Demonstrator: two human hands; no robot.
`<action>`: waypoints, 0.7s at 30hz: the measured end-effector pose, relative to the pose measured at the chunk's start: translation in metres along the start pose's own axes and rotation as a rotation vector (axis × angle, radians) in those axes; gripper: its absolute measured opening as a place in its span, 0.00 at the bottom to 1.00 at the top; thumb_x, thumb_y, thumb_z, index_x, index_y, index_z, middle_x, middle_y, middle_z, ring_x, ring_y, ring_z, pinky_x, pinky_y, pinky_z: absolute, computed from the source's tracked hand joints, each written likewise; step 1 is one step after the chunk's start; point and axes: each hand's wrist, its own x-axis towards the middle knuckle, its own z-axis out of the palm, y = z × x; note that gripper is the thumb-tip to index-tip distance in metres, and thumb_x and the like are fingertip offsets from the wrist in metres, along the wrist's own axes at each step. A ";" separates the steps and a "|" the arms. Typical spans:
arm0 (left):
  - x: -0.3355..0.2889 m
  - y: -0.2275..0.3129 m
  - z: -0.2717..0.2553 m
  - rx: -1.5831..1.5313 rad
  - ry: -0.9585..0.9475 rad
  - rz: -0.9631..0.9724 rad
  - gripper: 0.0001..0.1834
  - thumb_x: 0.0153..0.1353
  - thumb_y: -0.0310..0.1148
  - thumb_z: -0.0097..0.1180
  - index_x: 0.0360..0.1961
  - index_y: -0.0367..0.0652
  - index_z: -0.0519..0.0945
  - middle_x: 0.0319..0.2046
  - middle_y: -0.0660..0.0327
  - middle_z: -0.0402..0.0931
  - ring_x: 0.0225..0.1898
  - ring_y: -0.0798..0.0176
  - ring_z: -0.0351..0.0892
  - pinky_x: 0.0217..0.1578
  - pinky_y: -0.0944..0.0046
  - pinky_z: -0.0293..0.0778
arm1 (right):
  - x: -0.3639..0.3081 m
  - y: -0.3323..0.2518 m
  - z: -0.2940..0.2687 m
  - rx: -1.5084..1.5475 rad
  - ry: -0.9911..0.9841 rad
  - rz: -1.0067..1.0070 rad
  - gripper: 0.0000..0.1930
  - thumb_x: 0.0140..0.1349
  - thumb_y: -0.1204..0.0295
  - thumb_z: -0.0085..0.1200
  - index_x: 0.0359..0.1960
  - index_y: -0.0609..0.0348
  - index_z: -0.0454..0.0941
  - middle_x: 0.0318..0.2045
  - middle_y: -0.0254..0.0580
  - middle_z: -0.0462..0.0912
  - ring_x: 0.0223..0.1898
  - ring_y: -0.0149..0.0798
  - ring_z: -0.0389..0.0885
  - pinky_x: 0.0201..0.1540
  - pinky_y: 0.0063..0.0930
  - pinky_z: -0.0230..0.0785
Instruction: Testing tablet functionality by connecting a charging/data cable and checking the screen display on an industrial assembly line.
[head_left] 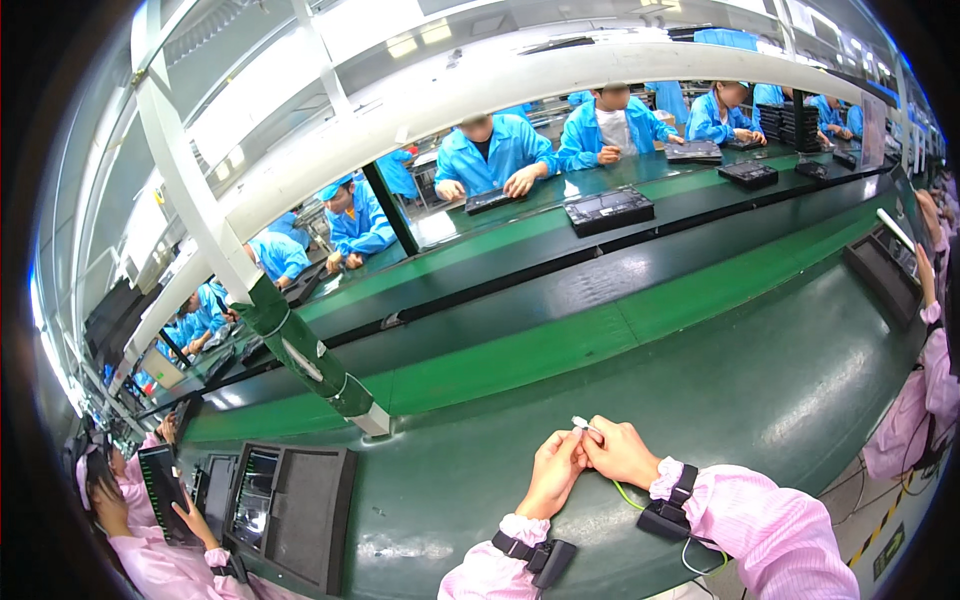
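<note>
"Pink striped sleeves [765,510] are nearest, with black wrist straps [512,545] around the cuffs. And the hands?"

"Left hand [553,472] and right hand [620,452] meet above the green table [440,480], their fingertips pinched together on a small white piece [580,424]."

"Which way does it lie from them?"

"On their far side — it pokes out just past the fingertips, away from the body. Its long axis seems to slant outward to the left, but it's too small to be sure. I can't say either hand is nearer."

"That yellow-green cord [628,497]?"

"It runs from under the right hand toward that wrist; whether it joins the piece, I can't tell."

"Farther off?"

"Left, well apart, a black tray [308,500] — then, across the way, blue-jacketed workers [515,150] behind dark flat devices [608,210]."
</note>
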 end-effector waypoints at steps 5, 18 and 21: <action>0.000 0.000 0.000 -0.020 -0.002 -0.021 0.09 0.65 0.33 0.45 0.28 0.42 0.68 0.24 0.65 0.69 0.24 0.72 0.66 0.33 0.66 0.69 | 0.001 0.001 0.001 0.001 0.013 -0.029 0.09 0.57 0.69 0.47 0.25 0.63 0.68 0.19 0.50 0.79 0.23 0.51 0.80 0.27 0.38 0.70; 0.000 0.001 -0.001 -0.014 0.000 -0.012 0.09 0.65 0.33 0.45 0.28 0.42 0.68 0.23 0.66 0.68 0.24 0.71 0.67 0.33 0.66 0.69 | 0.000 -0.002 0.001 0.026 0.004 -0.024 0.09 0.57 0.70 0.47 0.25 0.64 0.68 0.19 0.50 0.79 0.23 0.51 0.80 0.27 0.38 0.71; 0.000 0.000 -0.001 -0.013 -0.006 -0.004 0.09 0.65 0.33 0.45 0.28 0.42 0.68 0.24 0.65 0.69 0.24 0.71 0.67 0.33 0.66 0.69 | 0.000 -0.002 0.000 0.051 -0.003 -0.013 0.09 0.57 0.70 0.47 0.25 0.64 0.68 0.19 0.50 0.79 0.23 0.51 0.80 0.27 0.38 0.71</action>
